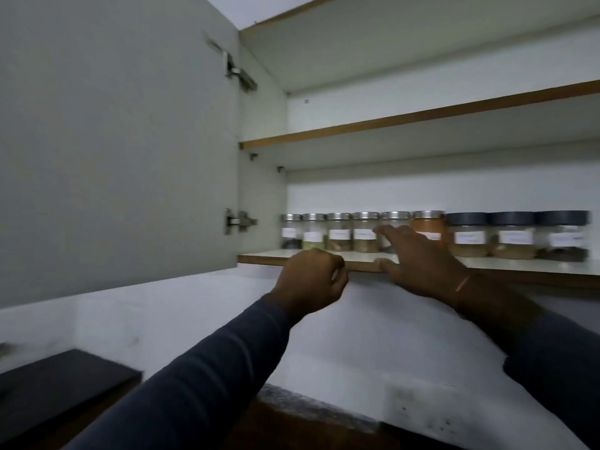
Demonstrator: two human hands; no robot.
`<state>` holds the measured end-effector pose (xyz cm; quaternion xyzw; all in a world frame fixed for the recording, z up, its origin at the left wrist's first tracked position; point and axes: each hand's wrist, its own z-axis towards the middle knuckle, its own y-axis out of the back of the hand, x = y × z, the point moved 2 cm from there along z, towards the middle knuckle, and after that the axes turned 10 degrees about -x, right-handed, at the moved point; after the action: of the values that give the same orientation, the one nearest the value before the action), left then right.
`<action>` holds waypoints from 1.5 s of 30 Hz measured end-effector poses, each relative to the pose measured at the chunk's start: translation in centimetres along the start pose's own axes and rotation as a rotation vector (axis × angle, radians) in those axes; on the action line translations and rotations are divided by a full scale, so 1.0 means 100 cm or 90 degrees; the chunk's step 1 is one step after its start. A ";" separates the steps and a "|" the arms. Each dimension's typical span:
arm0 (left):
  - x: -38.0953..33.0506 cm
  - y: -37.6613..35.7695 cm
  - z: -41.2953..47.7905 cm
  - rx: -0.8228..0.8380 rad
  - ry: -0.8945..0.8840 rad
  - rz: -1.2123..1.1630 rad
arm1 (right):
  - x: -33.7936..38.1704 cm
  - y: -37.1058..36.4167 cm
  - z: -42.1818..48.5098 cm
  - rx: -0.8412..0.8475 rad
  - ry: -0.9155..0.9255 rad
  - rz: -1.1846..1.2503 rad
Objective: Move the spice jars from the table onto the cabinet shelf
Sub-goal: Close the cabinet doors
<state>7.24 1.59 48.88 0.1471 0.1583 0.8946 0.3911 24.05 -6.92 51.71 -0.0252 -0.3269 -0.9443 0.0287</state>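
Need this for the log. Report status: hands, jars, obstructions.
Left hand fisted, empty, at shelf edge. Right hand open, fingers at the jar row. Nine spice jars lined up on lower shelf. Cabinet door open, clear of both hands.

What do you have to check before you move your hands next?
1. Cabinet door open wide: ok.
2. Spice jars upright in one row on the bottom shelf: ok.
3. Right hand free, fingers straight: ok.
4. Right hand touching a jar: cannot tell.
5. Left hand a fist at the shelf edge, nothing seen in it: ok.
6. More jars left to fetch: cannot tell, none in view off the shelf.
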 end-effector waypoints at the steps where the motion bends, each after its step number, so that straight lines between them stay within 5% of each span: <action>1: 0.022 0.019 -0.008 -0.003 0.019 0.027 | 0.032 -0.011 0.010 -0.009 0.031 0.041; 9: 0.158 0.159 -0.056 -0.156 0.050 0.333 | 0.241 -0.067 0.051 -0.012 0.205 0.213; 14: 0.200 0.228 -0.073 -0.271 0.206 0.466 | 0.318 -0.078 0.064 0.010 0.246 0.228; 18: 0.223 0.270 -0.081 -0.375 0.369 0.415 | 0.355 -0.076 0.074 0.003 0.257 0.258; 25: 0.231 0.312 -0.076 -0.474 0.497 0.213 | 0.383 -0.064 0.078 -0.023 0.267 0.336; 32: 0.166 0.340 -0.064 -0.484 0.369 -0.122 | 0.368 -0.004 0.063 -0.113 0.194 0.536; 38: 0.085 0.278 -0.040 -0.443 0.174 -0.479 | 0.287 0.047 0.029 -0.077 0.157 0.731; 45: -0.003 0.123 -0.003 -0.277 -0.032 -0.465 | 0.146 0.077 0.012 -0.158 -0.096 0.783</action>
<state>-0.70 -6.64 53.51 0.0168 -0.0021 0.7060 0.7080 10.04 -12.78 58.38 -0.2783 -0.1420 -0.7814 0.5402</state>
